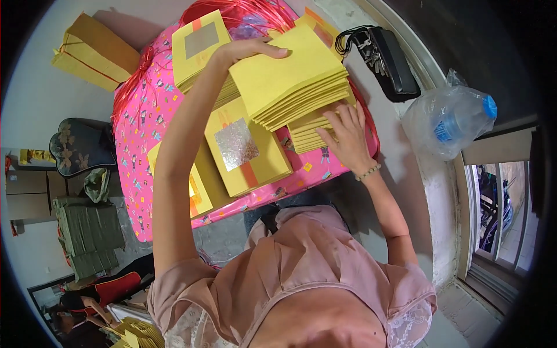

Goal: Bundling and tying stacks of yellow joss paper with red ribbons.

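My left hand (pixel 246 51) grips the far left edge of a thick stack of yellow paper sheets (pixel 290 75), thumb on top, other fingers partly hidden. The stack's layered near edge is tilted toward me. Beneath it lies a lower yellow stack (pixel 307 134). Against this lower stack's right end rests my right hand (pixel 348 130), its fingers apart and slightly bent. A beaded bracelet circles that wrist. Left of these stands a yellow bundle with a silver square (pixel 237 145) and an orange band. Another such bundle (pixel 202 43) lies farther back, partly behind my left forearm.
A pink patterned cloth (pixel 139 191) covers the table. Red strands (pixel 272 11) lie at its far side. A yellow block (pixel 96 52) sits far left. On the right ledge are a black case with keys (pixel 389 64) and a bagged bottle (pixel 449 122). Another person (pixel 87 307) works lower left.
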Tool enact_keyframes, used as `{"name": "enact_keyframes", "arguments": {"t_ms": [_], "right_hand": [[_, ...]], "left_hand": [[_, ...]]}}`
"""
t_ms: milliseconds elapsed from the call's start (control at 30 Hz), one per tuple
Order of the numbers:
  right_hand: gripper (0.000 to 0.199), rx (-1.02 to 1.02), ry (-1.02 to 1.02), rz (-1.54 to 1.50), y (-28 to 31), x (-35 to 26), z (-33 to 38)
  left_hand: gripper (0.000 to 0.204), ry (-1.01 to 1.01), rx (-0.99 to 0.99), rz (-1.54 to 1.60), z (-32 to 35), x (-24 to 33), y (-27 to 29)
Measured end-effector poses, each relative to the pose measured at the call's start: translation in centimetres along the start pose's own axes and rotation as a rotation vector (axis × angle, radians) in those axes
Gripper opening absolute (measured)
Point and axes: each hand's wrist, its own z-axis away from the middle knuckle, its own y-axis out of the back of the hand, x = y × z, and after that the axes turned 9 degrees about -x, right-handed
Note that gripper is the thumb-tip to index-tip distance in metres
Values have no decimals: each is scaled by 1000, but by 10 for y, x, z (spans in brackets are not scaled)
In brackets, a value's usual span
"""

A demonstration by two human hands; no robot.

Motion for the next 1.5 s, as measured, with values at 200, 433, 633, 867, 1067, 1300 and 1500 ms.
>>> {"name": "enact_keyframes", "arguments": {"t_ms": [200,433,633,867,1067,1300,1500], "right_hand": [[38,-40,-36,-29,-22,4,15],[39,-35,-46,-55,-38,8,24],[36,85,-65,-182,-50,12,31],[37,114,-96,-132,-59,16,37],[45,220,-123,-68,-66,8,47],[54,361,-464,-519,-83,-30,82],[68,454,-636,-1007,-99,-39,73]], "left_hand": [[62,189,-181,66,-57,-24,-3],[67,269,-297,48,-82,-52,-15],[67,249,-336,117,-88,-55,-17],[65,265,-296,1,-85,-50,-22],[71,308,-320,-151,-83,-41,-28],[76,324,-302,-324,-78,-28,-39],[75,354,-313,-293,-81,-30,-31]]}}
